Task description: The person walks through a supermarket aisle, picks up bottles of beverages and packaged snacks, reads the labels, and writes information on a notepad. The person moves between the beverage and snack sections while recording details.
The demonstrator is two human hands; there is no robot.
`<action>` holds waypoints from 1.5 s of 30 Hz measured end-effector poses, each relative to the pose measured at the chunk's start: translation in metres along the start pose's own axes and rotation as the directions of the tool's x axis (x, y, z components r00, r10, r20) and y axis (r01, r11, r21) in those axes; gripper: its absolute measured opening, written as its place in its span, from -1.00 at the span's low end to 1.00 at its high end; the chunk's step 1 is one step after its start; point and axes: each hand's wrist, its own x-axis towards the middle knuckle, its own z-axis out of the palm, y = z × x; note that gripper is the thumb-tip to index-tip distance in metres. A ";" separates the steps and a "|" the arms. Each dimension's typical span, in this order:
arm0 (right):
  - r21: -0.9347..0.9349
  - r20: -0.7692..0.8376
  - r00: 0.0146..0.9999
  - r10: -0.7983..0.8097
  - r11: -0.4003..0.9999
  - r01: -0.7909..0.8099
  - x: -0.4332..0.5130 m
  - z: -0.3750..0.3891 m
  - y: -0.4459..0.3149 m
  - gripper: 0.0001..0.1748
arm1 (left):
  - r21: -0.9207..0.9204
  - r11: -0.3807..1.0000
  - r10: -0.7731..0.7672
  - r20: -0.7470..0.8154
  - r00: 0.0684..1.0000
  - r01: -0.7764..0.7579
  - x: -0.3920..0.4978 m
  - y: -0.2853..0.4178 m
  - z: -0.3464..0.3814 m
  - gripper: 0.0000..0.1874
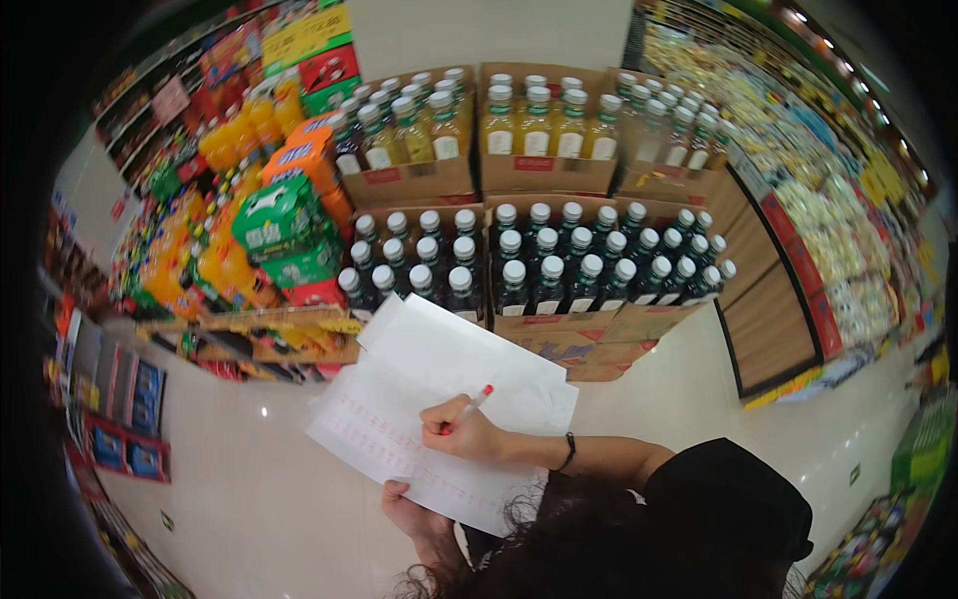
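Note:
White paper sheets, stacked and slightly askew, lie tilted in front of my body; the top one bears rows of red handwriting on its lower half. My right hand grips a red-capped pen with a clear barrel and rests on the sheet, beside the written rows. A dark band circles that wrist. At the lower edge of the sheets, my left hand holds them, thumb on top and the other fingers mostly hidden beneath. Just beyond the paper stand juice bottles with white caps in open cardboard cartons.
Cartons of yellow juice bottles stand farther back. On the left are stacked green multipacks and orange drink bottles. A wood-panelled display stand with packaged goods is on the right. A shelf rack stands at the lower left, on pale floor.

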 end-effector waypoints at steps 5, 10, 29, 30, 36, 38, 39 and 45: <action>0.024 -0.244 0.951 0.190 0.982 -0.190 -0.041 -0.007 0.004 -0.72 | 0.096 0.983 -0.146 -0.083 0.986 0.154 -0.004 -0.018 -0.004 -0.32; 0.306 -0.539 0.770 0.341 0.931 -0.199 -0.078 -0.020 0.007 -0.74 | 0.159 0.941 -0.269 -0.187 0.945 0.300 -0.015 -0.041 -0.011 -0.34; 0.620 -0.168 0.530 0.831 0.507 -0.599 -0.380 -0.225 0.024 -0.73 | 0.140 0.682 -0.689 -0.209 0.694 0.718 -0.113 -0.222 -0.017 -0.50; 0.636 -0.179 0.510 0.841 0.495 -0.593 -0.409 -0.227 0.003 -0.73 | 0.210 0.647 -0.683 -0.266 0.680 0.733 -0.126 -0.244 -0.021 -0.49; -0.184 -0.841 0.479 0.253 0.698 -0.692 -0.603 -0.322 0.018 -0.88 | 0.423 0.433 -0.815 -0.193 0.546 0.796 -0.192 -0.379 -0.094 -0.48; -0.295 -0.927 0.368 0.067 0.475 -0.829 -0.640 -0.363 -0.029 -0.88 | 0.401 0.473 -0.601 -0.505 0.620 0.785 -0.219 -0.395 -0.065 -0.49; -0.300 -0.940 0.342 -0.002 0.486 -0.821 -0.634 -0.369 -0.075 -0.91 | 0.444 0.420 -0.632 -0.483 0.606 0.791 -0.223 -0.405 -0.068 -0.49; 0.386 -0.910 0.371 -0.183 -0.054 0.921 -0.744 -0.423 -0.156 -0.61 | 0.835 0.040 -0.796 -0.305 0.523 0.549 -0.182 -0.467 -0.157 -0.43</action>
